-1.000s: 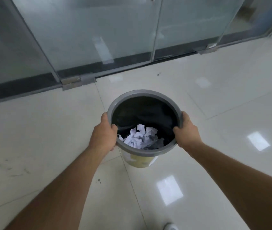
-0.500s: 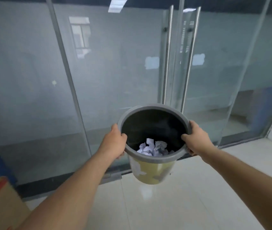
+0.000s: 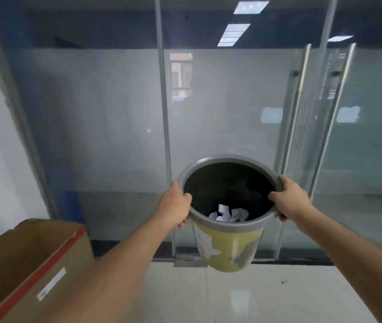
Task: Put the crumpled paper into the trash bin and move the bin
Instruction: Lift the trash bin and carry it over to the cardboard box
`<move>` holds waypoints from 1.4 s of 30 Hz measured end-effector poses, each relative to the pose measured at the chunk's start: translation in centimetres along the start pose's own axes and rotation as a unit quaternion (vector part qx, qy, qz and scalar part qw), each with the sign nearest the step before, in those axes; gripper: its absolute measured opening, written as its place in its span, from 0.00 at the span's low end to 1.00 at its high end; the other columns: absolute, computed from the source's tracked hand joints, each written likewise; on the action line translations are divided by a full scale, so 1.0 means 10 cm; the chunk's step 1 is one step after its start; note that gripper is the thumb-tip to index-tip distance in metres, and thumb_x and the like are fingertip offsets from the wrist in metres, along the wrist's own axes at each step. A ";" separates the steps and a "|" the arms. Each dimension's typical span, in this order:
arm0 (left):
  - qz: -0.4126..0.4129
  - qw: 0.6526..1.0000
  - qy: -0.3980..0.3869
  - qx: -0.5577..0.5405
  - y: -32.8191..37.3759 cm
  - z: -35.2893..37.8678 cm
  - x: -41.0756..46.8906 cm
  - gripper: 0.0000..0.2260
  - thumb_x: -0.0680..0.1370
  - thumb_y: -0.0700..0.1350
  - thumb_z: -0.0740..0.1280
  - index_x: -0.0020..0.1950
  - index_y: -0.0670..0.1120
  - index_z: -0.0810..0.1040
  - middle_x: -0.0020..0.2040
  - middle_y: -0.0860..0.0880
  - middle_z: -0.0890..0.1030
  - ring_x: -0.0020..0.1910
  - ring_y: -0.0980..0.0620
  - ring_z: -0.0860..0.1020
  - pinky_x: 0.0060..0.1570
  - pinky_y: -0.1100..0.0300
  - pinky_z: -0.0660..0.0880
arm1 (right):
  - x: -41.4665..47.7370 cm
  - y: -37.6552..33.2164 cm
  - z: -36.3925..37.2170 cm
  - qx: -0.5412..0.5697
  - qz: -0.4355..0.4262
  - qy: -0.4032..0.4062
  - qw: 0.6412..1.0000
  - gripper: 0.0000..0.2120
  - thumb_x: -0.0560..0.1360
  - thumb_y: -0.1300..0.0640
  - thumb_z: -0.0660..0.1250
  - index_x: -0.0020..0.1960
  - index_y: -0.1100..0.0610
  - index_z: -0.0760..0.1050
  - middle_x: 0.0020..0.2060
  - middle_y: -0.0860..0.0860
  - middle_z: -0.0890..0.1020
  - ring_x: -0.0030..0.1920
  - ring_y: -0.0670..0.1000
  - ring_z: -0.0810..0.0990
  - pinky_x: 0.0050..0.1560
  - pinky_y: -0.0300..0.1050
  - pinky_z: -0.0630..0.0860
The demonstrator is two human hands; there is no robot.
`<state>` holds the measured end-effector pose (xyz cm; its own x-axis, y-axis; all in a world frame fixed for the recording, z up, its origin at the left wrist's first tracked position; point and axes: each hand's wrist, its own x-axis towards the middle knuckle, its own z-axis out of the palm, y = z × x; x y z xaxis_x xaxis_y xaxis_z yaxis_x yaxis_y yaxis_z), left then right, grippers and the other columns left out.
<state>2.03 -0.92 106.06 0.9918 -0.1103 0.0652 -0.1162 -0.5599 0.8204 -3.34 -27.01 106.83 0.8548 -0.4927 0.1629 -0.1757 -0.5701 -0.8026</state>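
Note:
I hold the trash bin (image 3: pixel 229 248) up in the air, well clear of the floor, in front of a glass wall. It has a grey rim, a black liner and a yellow body with a worn print. Crumpled white paper (image 3: pixel 229 215) lies at its bottom. My left hand (image 3: pixel 173 203) grips the rim on the left side. On the right side my right hand (image 3: pixel 287 199) clasps the rim, thumb inside.
A frosted glass wall (image 3: pixel 106 127) with metal posts stands straight ahead. Glass doors with two long steel handles (image 3: pixel 297 108) are at the right. An open cardboard box (image 3: pixel 29 264) with red tape sits at the lower left. Glossy white floor tiles (image 3: pixel 278 297) lie below.
The bin has been lifted higher off the floor, still held in both hands. My view has tilted up and turned left, bringing the cardboard box further into sight.

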 end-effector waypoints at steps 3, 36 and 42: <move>-0.034 0.998 0.046 0.021 -0.30 -0.44 -0.20 0.11 0.83 0.46 0.58 0.65 0.48 0.68 0.44 0.41 0.83 0.31 0.50 0.82 0.31 0.58 0.81 | -0.05 -0.26 0.50 0.016 -0.039 -0.053 0.998 0.18 0.72 0.62 0.63 0.61 0.50 0.70 0.36 0.58 0.80 0.27 0.58 0.79 0.20 0.41 0.74; -0.165 0.946 0.276 0.031 -2.58 -3.64 -2.21 0.13 0.82 0.48 0.61 0.66 0.51 0.67 0.43 0.46 0.82 0.25 0.53 0.80 0.28 0.64 0.78 | -2.32 -2.49 3.41 0.053 -0.182 -0.318 0.929 0.21 0.77 0.59 0.65 0.68 0.51 0.65 0.45 0.57 0.79 0.35 0.56 0.82 0.24 0.41 0.75; -0.170 0.947 0.270 0.032 -2.69 -3.63 -1.65 0.13 0.82 0.48 0.62 0.65 0.50 0.68 0.41 0.46 0.83 0.25 0.53 0.80 0.29 0.62 0.80 | -1.82 -2.54 3.73 0.057 -0.176 -0.311 0.932 0.22 0.76 0.59 0.66 0.68 0.52 0.65 0.43 0.56 0.79 0.36 0.56 0.82 0.25 0.43 0.76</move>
<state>-9.25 45.78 103.52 0.8535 0.5116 0.0992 0.2287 -0.5389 0.8107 3.78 20.93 102.84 0.9736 0.2088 0.0924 0.1926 -0.5336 -0.8235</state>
